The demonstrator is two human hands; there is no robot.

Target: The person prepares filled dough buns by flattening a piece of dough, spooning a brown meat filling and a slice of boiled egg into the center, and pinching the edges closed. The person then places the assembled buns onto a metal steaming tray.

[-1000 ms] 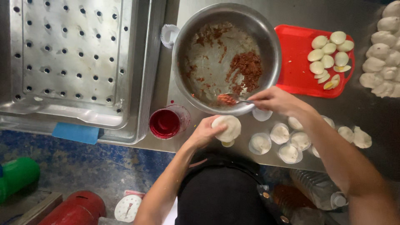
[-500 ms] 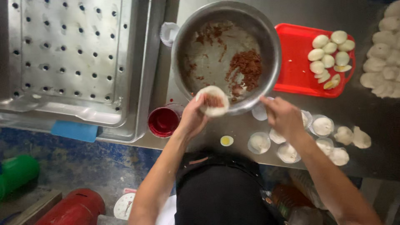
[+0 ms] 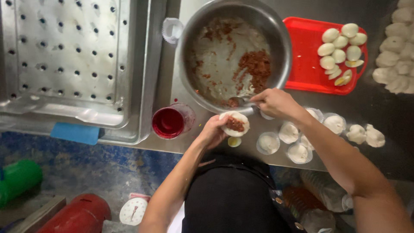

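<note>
i see my left hand (image 3: 214,131) just off the near edge of the bench (image 3: 371,108), fingers curled up and clamped under a round dough wrapper (image 3: 235,123) with a dab of reddish-brown filling (image 3: 235,124) in its middle. the wrapper looks thin, soft and floppy, likely a bit tacky; i judge it would tear or sag if pinched at one edge, so cupping it from below is the safe hold. the filling looks moist and crumbly, so it could smear or drop if the wrapper tilts.

my right hand (image 3: 276,102) sits at the near rim of the steel mixing bowl (image 3: 185,64), fingers closed on the handle of a metal spoon (image 3: 241,102) whose tip is down in the bowl; the handle looks smooth and probably slick. what remains of the filling lies in a patch on the bowl's right inner side.

along the near edge of the bench, right of the wrapper, stand small white paper cups (image 3: 268,143) with shaped dough pieces; they look light and easily crushed. a red plastic cup (image 3: 169,122) stands just left of the wrapper. toward the far right corner a red tray (image 3: 306,64) carries halved boiled eggs (image 3: 340,43), smooth and slippery by the look of them. on the left lies a perforated steel steamer tray (image 3: 64,51). a blue patch (image 3: 74,133) shows below its near edge. on the floor are a green container (image 3: 17,179), a red cylinder (image 3: 77,215) and a small dial scale (image 3: 133,211). i can make out no labels or signs.
</note>
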